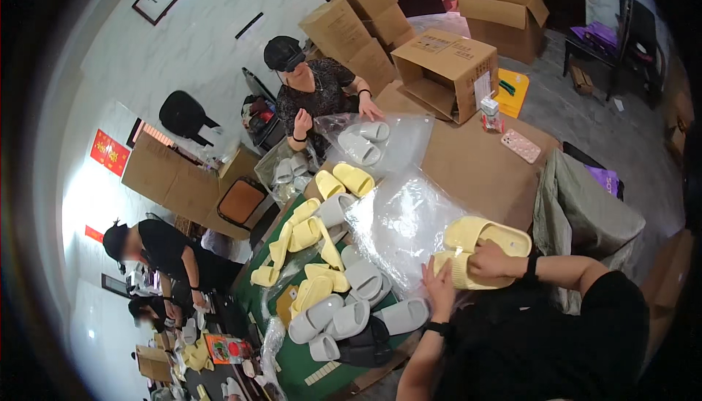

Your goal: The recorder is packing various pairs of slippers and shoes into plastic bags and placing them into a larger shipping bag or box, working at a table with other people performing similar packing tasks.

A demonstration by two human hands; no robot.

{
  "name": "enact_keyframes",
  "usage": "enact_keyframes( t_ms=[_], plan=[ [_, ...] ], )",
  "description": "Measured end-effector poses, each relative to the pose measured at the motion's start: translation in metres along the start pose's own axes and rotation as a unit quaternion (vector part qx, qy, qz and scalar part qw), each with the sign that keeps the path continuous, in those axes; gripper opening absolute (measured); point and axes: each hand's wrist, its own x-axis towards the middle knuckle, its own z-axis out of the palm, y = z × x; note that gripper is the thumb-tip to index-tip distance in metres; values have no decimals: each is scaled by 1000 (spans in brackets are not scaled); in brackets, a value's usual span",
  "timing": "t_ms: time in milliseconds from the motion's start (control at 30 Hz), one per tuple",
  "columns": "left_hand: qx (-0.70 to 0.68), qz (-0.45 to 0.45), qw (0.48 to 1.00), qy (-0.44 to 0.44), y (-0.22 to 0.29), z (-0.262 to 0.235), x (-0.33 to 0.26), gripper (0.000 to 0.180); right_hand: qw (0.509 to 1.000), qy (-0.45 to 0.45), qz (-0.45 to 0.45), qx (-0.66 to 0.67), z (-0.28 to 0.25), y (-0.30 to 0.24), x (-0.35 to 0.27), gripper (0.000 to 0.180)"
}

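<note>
A pair of pale yellow slippers [504,237] lies side by side at the near right edge of the table, on or just inside a clear plastic bag [402,214]. My right hand [488,260] reaches over the pair and grips it, fingers curled at the nearer slipper's strap; the fingertips are partly hidden. Beside that slipper's left end is my left hand [439,287], its fingers stretched and apart against the slipper and the bag's edge. I cannot tell whether the bag is pinched there. To the left, loose yellow slippers [305,234] and grey slippers [349,318] lie heaped on a green surface [292,372].
Across the table a person [314,86] handles grey slippers [360,148] in a clear bag. An open cardboard box [447,72], a small carton [491,114] and a pink phone [521,145] rest on the tabletop [475,181]. More people work at the far left.
</note>
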Motion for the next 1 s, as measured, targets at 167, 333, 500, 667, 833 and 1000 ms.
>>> enact_keyframes(
  t_ms=[167, 333, 500, 667, 833, 1000],
  plan=[
    [70, 86, 994, -15, 25, -9, 0, 21, 996, 40, -7, 78, 16, 6, 32, 18],
    [88, 49, 991, 93, 4, -24, -3, 33, 990, 56, 21, 128, 16, 11, 34, 19],
    [322, 39, 930, 174, -1, -19, -2, 40, 974, 113, 58, 185, 37, 9, 30, 21],
    [-12, -137, 985, 103, 3, -13, -3, 49, 985, 36, 67, 153, 24, 0, 33, 23],
    [117, -5, 993, 1, 9, -15, -15, 52, 982, 50, 106, 146, 40, 3, 37, 15],
    [149, 66, 986, -46, 8, -19, -38, 54, 979, 149, 103, 94, 40, -18, 61, 14]
  ],
)
